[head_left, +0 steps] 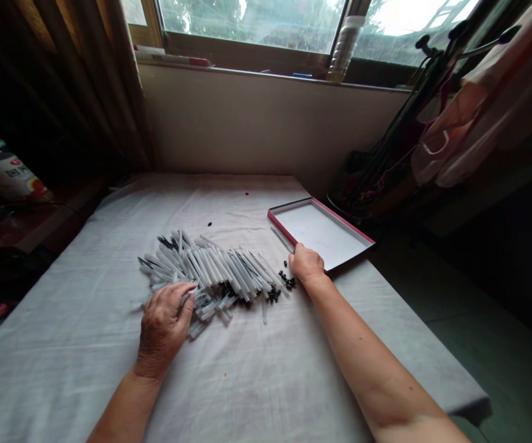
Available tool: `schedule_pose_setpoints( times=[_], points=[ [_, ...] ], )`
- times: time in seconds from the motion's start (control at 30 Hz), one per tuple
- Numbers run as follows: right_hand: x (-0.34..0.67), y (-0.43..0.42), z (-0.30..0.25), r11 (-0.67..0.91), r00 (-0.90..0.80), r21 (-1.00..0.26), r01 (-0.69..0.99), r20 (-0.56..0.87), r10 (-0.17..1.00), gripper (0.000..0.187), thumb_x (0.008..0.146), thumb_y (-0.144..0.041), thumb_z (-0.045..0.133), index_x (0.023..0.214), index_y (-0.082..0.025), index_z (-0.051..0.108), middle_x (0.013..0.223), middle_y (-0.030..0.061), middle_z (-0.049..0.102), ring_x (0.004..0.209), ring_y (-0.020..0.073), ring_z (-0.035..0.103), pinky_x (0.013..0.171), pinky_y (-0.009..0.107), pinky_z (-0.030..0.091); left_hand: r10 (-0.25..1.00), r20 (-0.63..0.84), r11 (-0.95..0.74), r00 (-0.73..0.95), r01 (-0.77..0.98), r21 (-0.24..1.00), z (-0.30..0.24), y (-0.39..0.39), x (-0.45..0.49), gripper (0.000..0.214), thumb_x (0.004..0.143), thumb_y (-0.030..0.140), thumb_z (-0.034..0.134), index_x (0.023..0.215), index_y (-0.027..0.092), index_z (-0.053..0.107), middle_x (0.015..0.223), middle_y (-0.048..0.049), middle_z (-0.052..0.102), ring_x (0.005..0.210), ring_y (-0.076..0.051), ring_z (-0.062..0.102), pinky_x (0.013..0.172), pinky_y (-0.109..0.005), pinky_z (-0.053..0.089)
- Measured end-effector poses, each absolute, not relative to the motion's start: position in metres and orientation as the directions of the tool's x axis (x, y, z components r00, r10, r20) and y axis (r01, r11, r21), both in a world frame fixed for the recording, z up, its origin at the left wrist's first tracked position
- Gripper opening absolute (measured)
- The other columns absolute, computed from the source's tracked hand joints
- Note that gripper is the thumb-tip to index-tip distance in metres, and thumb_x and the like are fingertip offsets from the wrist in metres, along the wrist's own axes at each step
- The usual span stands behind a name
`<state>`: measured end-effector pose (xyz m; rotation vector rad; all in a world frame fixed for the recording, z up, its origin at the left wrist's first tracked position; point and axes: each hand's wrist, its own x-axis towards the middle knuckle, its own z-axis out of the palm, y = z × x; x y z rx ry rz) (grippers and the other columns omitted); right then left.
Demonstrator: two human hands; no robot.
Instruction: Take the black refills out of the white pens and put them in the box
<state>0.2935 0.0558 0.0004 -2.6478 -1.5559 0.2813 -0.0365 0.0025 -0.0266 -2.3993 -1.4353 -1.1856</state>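
Observation:
A heap of clear plastic pen barrels lies spread across the white cloth, with small black caps scattered at its right end. My left hand rests palm down on the near left edge of the heap, fingers curled over a few barrels. My right hand is closed at the right end of the heap, beside the black caps and a shallow red-edged box lid. A single barrel pokes out past its fingers; what the fingers hold is hidden.
The shallow red-edged box lid sits at the table's right side, white inside. The white cloth covers the table. A jar stands on a dark side table at left. A bottle stands on the windowsill; bags hang at right.

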Motion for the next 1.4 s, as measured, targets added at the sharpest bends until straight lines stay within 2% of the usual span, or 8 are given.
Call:
schedule_pose_setpoints(
  times=[0.23,0.3,0.37,0.5,0.67,0.87,1.1,1.4],
  points=[
    [0.293,0.048,0.009,-0.467,0.463,-0.21,0.859,-0.074,0.883,0.03,0.095,-0.026,0.045,0.111,-0.013,0.066,0.101,0.0191,0.074,0.097,0.0281,0.07,0.081,0.034,0.05,0.681,0.677,-0.577,0.278,0.774,0.262,-0.026,0.001,-0.034,0.019,0.093,0.025,0.052,0.105,0.02,0.066,0.1,-0.0078,0.072,0.096,-0.024,0.066,0.089,-0.038,0.05],
    [0.291,0.033,0.011,-0.388,0.419,-0.306,0.869,0.039,0.907,0.03,0.096,-0.029,0.044,0.113,-0.016,0.065,0.101,0.0139,0.075,0.096,0.0251,0.07,0.083,0.032,0.049,0.663,0.687,-0.596,0.296,0.765,0.246,-0.025,-0.001,-0.032,0.019,0.093,0.024,0.053,0.105,0.02,0.066,0.101,-0.0076,0.072,0.096,-0.023,0.066,0.09,-0.038,0.049],
    [0.286,0.015,0.009,-0.201,0.351,-0.503,0.84,0.223,0.91,0.025,0.093,-0.031,0.049,0.106,-0.018,0.067,0.094,0.0088,0.076,0.087,0.0223,0.071,0.081,0.03,0.05,0.648,0.693,-0.616,0.315,0.752,0.234,-0.024,-0.003,-0.029,0.018,0.092,0.023,0.053,0.106,0.02,0.065,0.101,-0.0073,0.072,0.097,-0.023,0.066,0.091,-0.038,0.049],
    [0.262,-0.02,0.001,0.158,0.212,-0.789,0.594,0.343,0.915,0.019,0.086,-0.036,0.059,0.089,-0.02,0.068,0.077,0.0043,0.073,0.064,0.0174,0.066,0.064,0.027,0.051,0.623,0.721,-0.619,0.303,0.754,0.218,-0.02,-0.007,-0.022,0.025,0.092,0.023,0.055,0.116,0.021,0.061,0.113,-0.0095,0.069,0.105,-0.025,0.064,0.095,-0.041,0.047],
    [0.229,-0.042,-0.002,0.214,0.074,-0.949,0.229,0.237,0.969,0.021,0.088,-0.04,0.061,0.085,-0.02,0.067,0.068,0.0021,0.069,0.057,0.0145,0.062,0.057,0.026,0.05,0.591,0.762,-0.592,0.264,0.784,0.188,-0.014,-0.011,-0.021,0.038,0.09,0.029,0.06,0.127,0.022,0.054,0.129,-0.015,0.06,0.116,-0.03,0.06,0.1,-0.046,0.045],
    [0.218,-0.04,-0.009,0.117,0.214,-0.992,-0.039,0.106,0.971,0.037,0.082,-0.054,0.065,0.071,-0.019,0.061,0.061,0.0017,0.067,0.048,0.0118,0.056,0.049,0.024,0.047,0.621,0.692,-0.672,0.368,0.705,0.229,-0.015,-0.013,-0.023,0.024,0.096,0.037,0.052,0.111,0.021,0.061,0.091,-0.0045,0.073,0.083,-0.02,0.069,0.08,-0.031,0.051],
    [0.223,-0.036,-0.018,0.057,0.282,-0.978,-0.199,-0.002,0.959,0.041,0.074,-0.057,0.072,0.068,-0.018,0.062,0.058,0.001,0.066,0.045,0.0101,0.052,0.046,0.023,0.042,0.579,0.703,-0.714,0.414,0.673,0.192,-0.013,-0.02,-0.012,0.015,0.095,0.033,0.054,0.096,0.02,0.062,0.079,-0.0026,0.072,0.07,-0.016,0.068,0.07,-0.026,0.051],
    [0.226,-0.038,-0.015,0.108,0.23,-0.972,-0.211,0.058,0.971,0.033,0.077,-0.052,0.071,0.08,-0.019,0.067,0.063,0.0015,0.068,0.05,0.0124,0.057,0.048,0.025,0.044,0.612,0.672,-0.688,0.417,0.7,0.192,-0.021,-0.018,-0.014,0.029,0.098,0.039,0.044,0.091,0.019,0.064,0.076,-0.0049,0.073,0.066,-0.017,0.07,0.067,-0.025,0.054]
  ],
)
